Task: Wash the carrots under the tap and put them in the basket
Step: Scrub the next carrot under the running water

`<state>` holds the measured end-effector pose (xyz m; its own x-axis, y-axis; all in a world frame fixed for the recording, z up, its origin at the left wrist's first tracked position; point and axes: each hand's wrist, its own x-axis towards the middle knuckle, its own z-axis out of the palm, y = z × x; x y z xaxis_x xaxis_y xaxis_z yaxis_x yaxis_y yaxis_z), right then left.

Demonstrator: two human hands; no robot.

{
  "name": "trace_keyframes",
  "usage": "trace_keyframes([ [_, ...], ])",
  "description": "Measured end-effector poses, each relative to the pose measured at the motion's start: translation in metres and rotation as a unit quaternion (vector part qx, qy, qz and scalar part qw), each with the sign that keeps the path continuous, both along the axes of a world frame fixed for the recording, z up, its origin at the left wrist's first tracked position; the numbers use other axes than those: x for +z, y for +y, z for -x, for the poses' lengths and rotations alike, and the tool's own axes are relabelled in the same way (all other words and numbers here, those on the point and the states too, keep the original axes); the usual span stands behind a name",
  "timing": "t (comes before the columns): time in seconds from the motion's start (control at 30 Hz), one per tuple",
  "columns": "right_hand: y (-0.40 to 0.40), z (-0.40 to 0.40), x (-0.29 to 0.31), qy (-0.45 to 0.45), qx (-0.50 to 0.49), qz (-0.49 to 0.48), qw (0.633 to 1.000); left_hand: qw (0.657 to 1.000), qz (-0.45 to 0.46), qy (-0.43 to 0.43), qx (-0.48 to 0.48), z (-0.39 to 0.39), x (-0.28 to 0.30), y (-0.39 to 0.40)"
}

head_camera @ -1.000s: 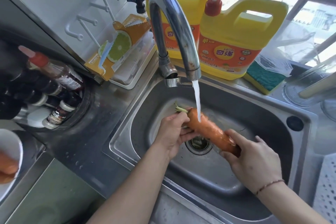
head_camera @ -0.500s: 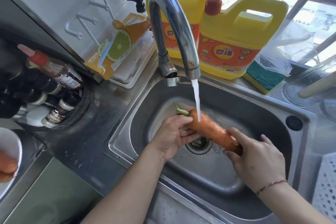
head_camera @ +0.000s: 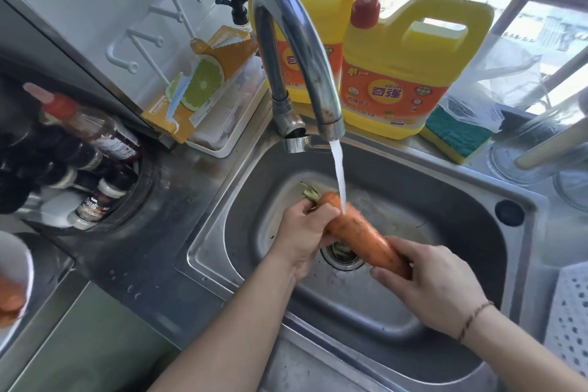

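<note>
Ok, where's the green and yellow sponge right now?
In the head view, the sponge lies on the ledge behind the sink, on the right, beside the right-hand yellow detergent jug and under the plastic bag.

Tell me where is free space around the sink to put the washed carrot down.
Bare steel counter lies left of the sink, between its rim and the bottles. The sink floor toward the near rim is also bare. Behind the tap it is crowded: soap jugs, sponge, box.
</note>
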<state>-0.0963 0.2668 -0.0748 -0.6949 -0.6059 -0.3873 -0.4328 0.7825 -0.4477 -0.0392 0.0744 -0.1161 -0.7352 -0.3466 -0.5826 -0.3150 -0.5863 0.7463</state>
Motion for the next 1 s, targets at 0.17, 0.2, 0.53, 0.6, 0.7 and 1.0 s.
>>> trace_keyframes([
  [0.17, -0.001, 0.011, 0.013, -0.233, -0.113, 0.135, 0.956, 0.998, -0.011, 0.044, -0.032, 0.004, 0.001, -0.004],
  [0.2, 0.000, 0.013, 0.015, -0.241, -0.115, 0.138, 0.954, 0.997, -0.021, 0.058, -0.037, 0.002, 0.001, -0.005],
  [0.53, -0.002, 0.004, 0.010, -0.132, -0.067, 0.067, 0.987, 0.999, 0.014, 0.015, -0.029, 0.001, -0.001, -0.002],
  [0.6, -0.001, 0.004, 0.009, -0.121, -0.057, 0.066, 0.989, 0.999, 0.016, 0.021, -0.029, -0.001, -0.002, -0.002],
  [0.7, -0.004, -0.002, 0.006, -0.072, -0.044, 0.040, 0.996, 0.998, 0.047, 0.020, -0.022, 0.000, 0.000, 0.003],
  [1.0, -0.007, -0.006, 0.009, -0.145, -0.093, 0.115, 0.978, 0.996, 0.069, 0.047, -0.037, -0.004, -0.001, 0.005],
])
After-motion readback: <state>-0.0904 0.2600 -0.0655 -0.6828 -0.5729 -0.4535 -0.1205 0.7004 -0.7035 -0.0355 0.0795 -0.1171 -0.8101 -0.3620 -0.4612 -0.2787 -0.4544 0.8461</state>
